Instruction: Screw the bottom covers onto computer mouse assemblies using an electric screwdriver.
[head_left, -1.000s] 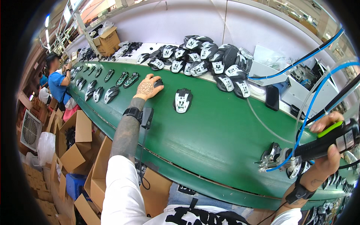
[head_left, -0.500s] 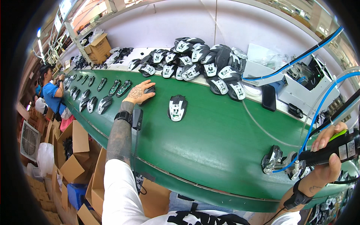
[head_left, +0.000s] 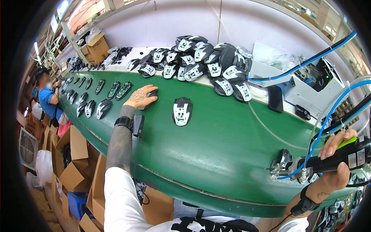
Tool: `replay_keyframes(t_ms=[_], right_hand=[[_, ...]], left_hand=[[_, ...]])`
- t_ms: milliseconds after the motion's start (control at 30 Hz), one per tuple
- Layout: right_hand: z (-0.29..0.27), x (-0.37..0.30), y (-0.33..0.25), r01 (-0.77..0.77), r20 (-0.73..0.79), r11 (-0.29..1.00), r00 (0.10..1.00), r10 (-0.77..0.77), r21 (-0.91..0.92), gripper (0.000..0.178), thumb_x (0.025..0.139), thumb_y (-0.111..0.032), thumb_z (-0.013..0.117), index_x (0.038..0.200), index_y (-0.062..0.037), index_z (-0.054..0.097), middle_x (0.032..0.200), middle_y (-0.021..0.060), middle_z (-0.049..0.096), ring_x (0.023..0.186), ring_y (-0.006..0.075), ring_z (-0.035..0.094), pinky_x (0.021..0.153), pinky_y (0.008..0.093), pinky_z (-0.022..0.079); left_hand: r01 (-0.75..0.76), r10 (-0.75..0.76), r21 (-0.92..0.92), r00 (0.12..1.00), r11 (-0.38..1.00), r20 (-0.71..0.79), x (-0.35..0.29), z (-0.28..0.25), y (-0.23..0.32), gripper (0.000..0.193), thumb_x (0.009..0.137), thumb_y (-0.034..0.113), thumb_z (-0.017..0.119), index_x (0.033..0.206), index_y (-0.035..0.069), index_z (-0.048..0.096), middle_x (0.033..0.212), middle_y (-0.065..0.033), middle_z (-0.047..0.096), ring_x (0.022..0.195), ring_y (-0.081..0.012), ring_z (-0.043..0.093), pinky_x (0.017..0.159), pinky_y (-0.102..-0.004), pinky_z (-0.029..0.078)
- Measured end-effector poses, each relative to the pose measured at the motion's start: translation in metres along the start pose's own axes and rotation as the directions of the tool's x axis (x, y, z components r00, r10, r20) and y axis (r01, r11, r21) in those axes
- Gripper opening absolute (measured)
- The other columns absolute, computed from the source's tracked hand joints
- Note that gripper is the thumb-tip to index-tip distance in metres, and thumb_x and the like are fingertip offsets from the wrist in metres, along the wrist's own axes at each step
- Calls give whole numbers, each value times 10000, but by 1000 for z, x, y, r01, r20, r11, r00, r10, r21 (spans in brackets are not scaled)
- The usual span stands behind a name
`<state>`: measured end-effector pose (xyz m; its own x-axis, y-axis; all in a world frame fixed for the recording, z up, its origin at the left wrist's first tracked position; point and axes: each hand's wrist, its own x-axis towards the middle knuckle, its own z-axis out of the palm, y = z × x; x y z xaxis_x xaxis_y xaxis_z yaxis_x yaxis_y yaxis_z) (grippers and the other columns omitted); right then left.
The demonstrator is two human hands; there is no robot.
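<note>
My left hand [head_left: 140, 97] reaches over the green bench with its fingers curled over a dark computer mouse [head_left: 152, 95], partly hidden beneath it. To its right lies a computer mouse with a white and black underside [head_left: 181, 112], bottom up. My right hand [head_left: 334, 162] grips a black electric screwdriver [head_left: 340, 155] with a green lever, held lying sideways. Its metal nose [head_left: 288, 169] points left, with a blue air hose [head_left: 324, 116] attached. Just behind that nose sits a dark mouse part [head_left: 284, 155], partly hidden by it.
Mice with white undersides [head_left: 193, 69] are heaped on the back ledge. Mouse shells [head_left: 103, 109] and green circuit boards [head_left: 123, 90] line the bench at left. A white machine [head_left: 315, 92] and a phone [head_left: 275, 99] stand behind. A co-worker [head_left: 48, 94] is at far left.
My left hand and the mouse under it have shifted slightly left and toward me. The screwdriver's nose has moved a little left. The bottom-up mouse stays in place.
</note>
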<state>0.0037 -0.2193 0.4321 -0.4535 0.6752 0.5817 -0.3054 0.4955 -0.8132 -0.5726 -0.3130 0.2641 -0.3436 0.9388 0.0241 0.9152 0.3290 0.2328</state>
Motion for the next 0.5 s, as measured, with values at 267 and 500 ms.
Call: replay_keyframes(t_ms=[267, 500], right_hand=[[23, -4, 1, 56, -93, 993, 995, -47, 102, 583, 726, -229, 638, 1165, 18, 344, 787, 112, 504, 664, 179, 516, 605, 285, 469], [56, -4, 30, 54, -280, 953, 959, 33, 297, 311, 873, -121, 570, 1135, -16, 441, 775, 61, 577, 647, 131, 545, 614, 261, 448]], left_hand=[[95, -74, 89, 974, 992, -216, -3, 19, 8, 501, 810, 471, 569, 1225, 190, 544, 1353, -115, 424, 1212, -300, 433, 1010, -382, 353], [98, 51, 216, 804, 971, -593, -3, 36, 71, 580, 866, 521, 454, 1281, 117, 470, 1335, -159, 424, 1240, -359, 364, 1010, -461, 308]])
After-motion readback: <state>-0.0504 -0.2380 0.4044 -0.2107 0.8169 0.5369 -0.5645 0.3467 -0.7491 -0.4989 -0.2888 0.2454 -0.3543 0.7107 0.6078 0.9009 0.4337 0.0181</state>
